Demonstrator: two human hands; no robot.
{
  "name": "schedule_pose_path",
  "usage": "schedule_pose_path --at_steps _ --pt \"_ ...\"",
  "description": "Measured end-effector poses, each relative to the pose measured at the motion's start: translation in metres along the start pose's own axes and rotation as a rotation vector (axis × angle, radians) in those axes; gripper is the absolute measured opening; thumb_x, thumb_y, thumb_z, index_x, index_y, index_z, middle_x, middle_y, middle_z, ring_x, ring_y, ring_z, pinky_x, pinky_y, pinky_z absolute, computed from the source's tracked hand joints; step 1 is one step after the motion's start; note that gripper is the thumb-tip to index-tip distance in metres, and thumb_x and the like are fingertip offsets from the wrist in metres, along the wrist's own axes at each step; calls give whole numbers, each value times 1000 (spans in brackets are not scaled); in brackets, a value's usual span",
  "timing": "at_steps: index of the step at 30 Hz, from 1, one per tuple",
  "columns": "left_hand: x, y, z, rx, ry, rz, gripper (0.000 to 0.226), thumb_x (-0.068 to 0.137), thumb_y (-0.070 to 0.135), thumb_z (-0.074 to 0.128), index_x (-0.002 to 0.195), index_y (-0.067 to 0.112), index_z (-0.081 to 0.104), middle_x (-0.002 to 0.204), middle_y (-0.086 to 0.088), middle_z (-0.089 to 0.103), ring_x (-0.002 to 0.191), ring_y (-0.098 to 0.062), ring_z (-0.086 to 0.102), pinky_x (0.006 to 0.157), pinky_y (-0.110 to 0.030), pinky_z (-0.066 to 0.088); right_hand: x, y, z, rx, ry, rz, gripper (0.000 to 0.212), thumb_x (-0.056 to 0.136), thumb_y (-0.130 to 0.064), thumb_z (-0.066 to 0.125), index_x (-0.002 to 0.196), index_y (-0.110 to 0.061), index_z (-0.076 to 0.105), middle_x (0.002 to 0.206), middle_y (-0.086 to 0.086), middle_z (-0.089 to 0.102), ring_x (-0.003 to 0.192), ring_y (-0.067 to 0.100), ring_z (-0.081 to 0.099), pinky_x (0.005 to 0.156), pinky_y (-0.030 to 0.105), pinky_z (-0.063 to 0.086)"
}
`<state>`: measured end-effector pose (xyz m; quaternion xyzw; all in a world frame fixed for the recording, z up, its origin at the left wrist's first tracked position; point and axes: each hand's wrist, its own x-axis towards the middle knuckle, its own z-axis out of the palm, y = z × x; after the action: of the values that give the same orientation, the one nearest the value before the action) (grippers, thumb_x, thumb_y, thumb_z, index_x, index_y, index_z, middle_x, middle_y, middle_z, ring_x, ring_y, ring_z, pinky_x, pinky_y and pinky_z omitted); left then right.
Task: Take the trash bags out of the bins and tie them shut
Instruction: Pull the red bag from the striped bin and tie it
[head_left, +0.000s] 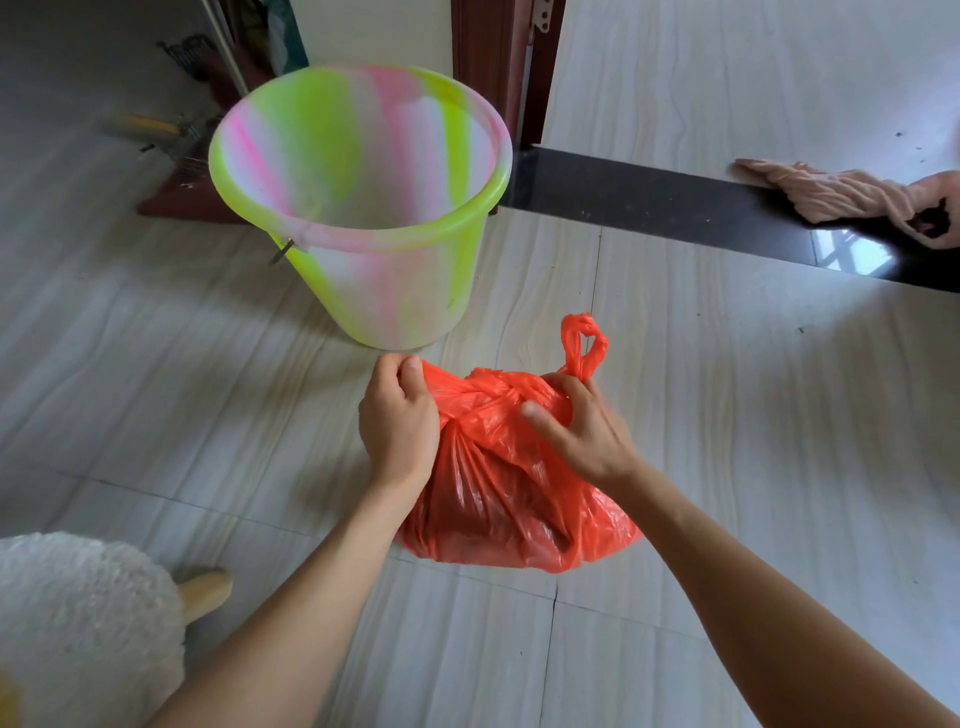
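Pale tiled floor (727, 415) stretches toward a doorway. Beyond my hands stands a green-and-pink bin (363, 208), with no bag inside. Just in front of it, an orange trash bag (509, 509) sits full on the floor. My left hand (397, 421) grips its gathered top; my right hand (582, 431) pinches the looped handle (584, 343).

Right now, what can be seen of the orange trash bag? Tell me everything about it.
The orange trash bag is thin, glossy, crinkled plastic, bulging with dark contents that show dimly through it. It sits on the pale tiled floor, out of the bin and just in front of it. Its top is gathered and the handles crossed in a twist; one handle loop sticks up. The left hand grips one gathered side, the right hand the other.
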<state>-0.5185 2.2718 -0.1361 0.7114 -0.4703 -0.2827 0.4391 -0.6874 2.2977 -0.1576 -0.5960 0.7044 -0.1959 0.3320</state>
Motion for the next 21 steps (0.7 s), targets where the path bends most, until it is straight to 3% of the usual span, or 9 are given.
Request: schedule_pose_path --at_steps 2,6,9,11,14,16,18,21 --pt "1 1 -1 25 14 34 24 95 16 40 88 2 58 87 -17 64 88 -36 55 70 -34 34 0 1 1 79 46 1 44 90 -52 38 113 -17 55 120 2 54 110 22 54 94 35 40" --pt "7 2 -4 8 -40 108 21 94 17 46 87 2 60 77 -12 61 84 -36 58 65 -29 31 6 3 1 147 184 0 29 97 -29 35 93 -14 59 102 4 58 98 21 55 85 30 41" --pt "9 4 -8 104 -236 153 30 82 35 64 85 6 60 72 0 59 75 -25 59 68 -29 38 8 1 2 106 284 -16 25 95 -23 43 105 -8 62 111 9 60 98 22 58 82 25 40" --pt "10 5 -9 236 -369 147 44 67 47 74 82 8 61 73 -1 64 74 -21 59 71 -33 43 9 -2 1 169 339 -17 27 93 -22 48 109 -4 60 114 13 58 99 20 57 89 30 44" --pt "19 6 -12 352 -480 135 43 68 40 76 83 2 62 80 -12 69 78 -28 63 74 -40 47 5 -9 -4 290 266 7 56 83 -42 55 124 -6 49 128 10 48 111 13 47 101 29 38" --pt "25 6 -12 229 -545 82 29 77 27 70 85 0 60 83 -14 69 76 -29 67 76 -41 54 3 -12 0 222 145 18 79 75 -49 67 136 -9 35 139 9 36 127 18 39 105 29 33" --pt "23 8 -9 -18 -589 -40 18 85 16 62 88 0 55 87 -16 64 75 -26 68 74 -40 59 2 -14 5 94 100 25 90 71 -46 72 140 -10 27 143 11 29 133 23 35 107 34 32" --pt "16 10 -3 -295 -546 -162 11 88 7 57 80 6 50 87 -14 55 76 -15 62 63 -24 59 4 -14 8 34 155 11 71 80 -22 66 138 -5 28 142 16 30 130 32 38 101 37 35"
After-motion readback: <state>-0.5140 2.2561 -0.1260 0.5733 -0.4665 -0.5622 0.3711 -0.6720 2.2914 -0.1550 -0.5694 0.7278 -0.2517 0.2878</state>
